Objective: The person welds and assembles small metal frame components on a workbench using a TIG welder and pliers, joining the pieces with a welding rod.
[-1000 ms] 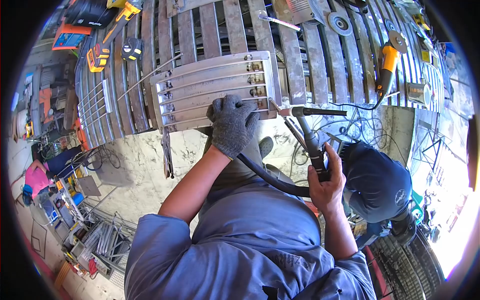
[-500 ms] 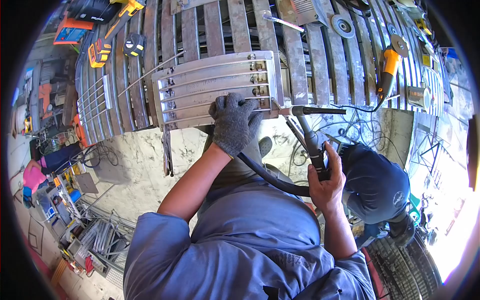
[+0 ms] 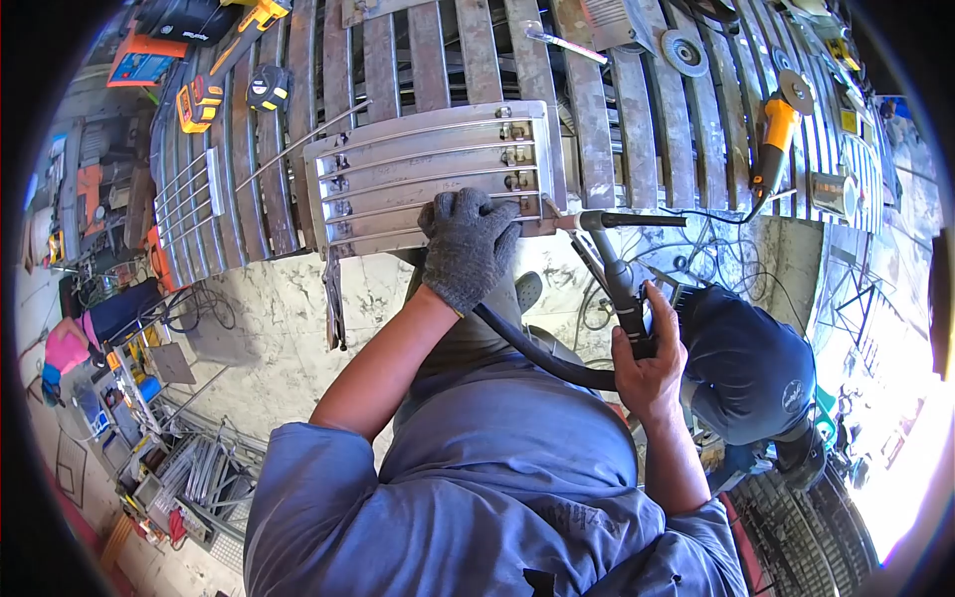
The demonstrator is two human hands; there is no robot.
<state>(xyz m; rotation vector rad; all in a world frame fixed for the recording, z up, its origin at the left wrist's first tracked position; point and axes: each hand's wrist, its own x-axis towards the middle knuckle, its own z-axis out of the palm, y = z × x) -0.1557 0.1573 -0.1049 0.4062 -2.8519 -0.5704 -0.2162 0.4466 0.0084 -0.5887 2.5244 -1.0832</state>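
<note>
My left hand (image 3: 466, 249), in a dark grey knit glove, rests on the front edge of a metal grille (image 3: 423, 177), its fingers curled over the lower rods. The grille has several thin parallel rods across a flat metal plate with marks on it. Bare, my right hand (image 3: 652, 366) is wrapped round the handle of a TIG welding torch (image 3: 622, 284). The torch head lies near the grille's front right corner, its tip pointing at that corner. From the handle a thick black cable runs left, under my left wrist. Locking pliers (image 3: 334, 298) hang from the front left corner.
A slatted metal bench (image 3: 487, 70) bears a tape measure (image 3: 267, 90), a yellow cordless tool (image 3: 199, 102), an angle grinder (image 3: 778, 134), a grinding disc (image 3: 683, 52) and a can (image 3: 834, 194). A person in dark clothing (image 3: 746, 363) bends down close at my right. Cables (image 3: 711, 254) lie on the floor.
My left hand has shifted very slightly down with its fingers still bent on the grille. The torch and right hand look unchanged.
</note>
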